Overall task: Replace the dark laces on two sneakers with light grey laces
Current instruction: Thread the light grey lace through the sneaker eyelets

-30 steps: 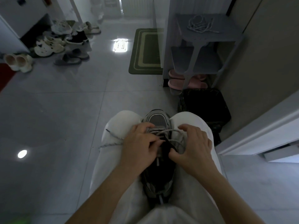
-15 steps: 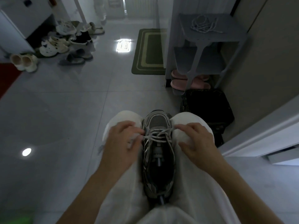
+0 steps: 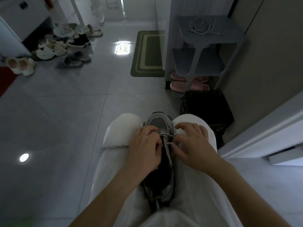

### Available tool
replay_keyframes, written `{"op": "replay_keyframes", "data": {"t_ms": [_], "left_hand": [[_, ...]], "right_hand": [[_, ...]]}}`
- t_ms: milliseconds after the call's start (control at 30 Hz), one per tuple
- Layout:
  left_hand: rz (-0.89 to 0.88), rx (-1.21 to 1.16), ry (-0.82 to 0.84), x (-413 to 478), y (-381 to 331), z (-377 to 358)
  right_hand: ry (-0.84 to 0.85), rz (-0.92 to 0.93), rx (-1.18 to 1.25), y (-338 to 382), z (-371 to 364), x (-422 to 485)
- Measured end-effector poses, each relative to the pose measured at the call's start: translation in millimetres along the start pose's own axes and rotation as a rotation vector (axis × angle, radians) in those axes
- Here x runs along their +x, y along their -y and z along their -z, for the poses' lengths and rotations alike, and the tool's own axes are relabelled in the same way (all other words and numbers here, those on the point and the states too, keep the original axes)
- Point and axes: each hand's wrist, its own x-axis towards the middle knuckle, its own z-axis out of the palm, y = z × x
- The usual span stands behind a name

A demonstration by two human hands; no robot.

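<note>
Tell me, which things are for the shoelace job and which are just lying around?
For the job: sneaker, grey lace, left hand, right hand, and probably the coiled lace on the rack.

Lying about: mat, pink slippers, shoe pile, black box.

Left hand (image 3: 146, 149), right hand (image 3: 195, 145) curled, pinching lace (image 3: 169, 135).

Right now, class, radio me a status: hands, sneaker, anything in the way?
Both busy: left hand and right hand each pinch the light grey lace at the eyelets. The sneaker sits between the thighs, partly laced. Nothing blocking.
</note>
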Motion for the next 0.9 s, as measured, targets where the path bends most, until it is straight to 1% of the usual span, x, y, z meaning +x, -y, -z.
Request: {"op": "replay_keyframes", "data": {"t_ms": [67, 133, 167, 233, 267, 400, 533, 633, 733, 900], "left_hand": [[0.024, -0.026, -0.005, -1.8, 2.1, 1.8], [0.057, -0.076, 0.031, -1.4, 1.8, 2.4], [0.076, -0.113, 0.058, -0.5, 1.0, 2.7], [0.097, -0.154, 0.091, 1.1, -1.3, 4.1], [0.094, -0.158, 0.091, 1.2, -2.3, 5.7], [0.132, -0.182, 0.077, -3.5, 5.3, 19.3], [0.103, -0.188, 0.023, -14.7, 22.8, 40.3], [0.148, -0.169, -0.03, -25.0, 41.2, 59.6], [0.185, -0.147, 0.019, -34.7, 52.8, 66.0], [0.19, -0.107, 0.106, -27.3, 51.8, 62.3]], "right_hand": [[-0.027, -0.054, 0.118, 5.6, 2.5, -3.8], [-0.04, -0.095, 0.257, 19.5, 3.0, -8.0], [-0.021, -0.093, 0.282, 26.7, 1.2, -10.2], [0.001, -0.072, 0.245, 36.4, -4.1, -13.2], [-0.014, -0.093, 0.259, 36.4, -5.6, -14.2], [-0.077, -0.242, 0.451, 26.5, -1.6, -17.3], [-0.031, -0.266, 0.47, 23.0, -3.8, -18.1], [-0.042, -0.267, 0.46, 21.0, -5.2, -15.1], [-0.044, -0.225, 0.429, 22.2, -5.6, -14.4], [-0.064, -0.24, 0.422, 22.9, -6.4, -15.3]]}}
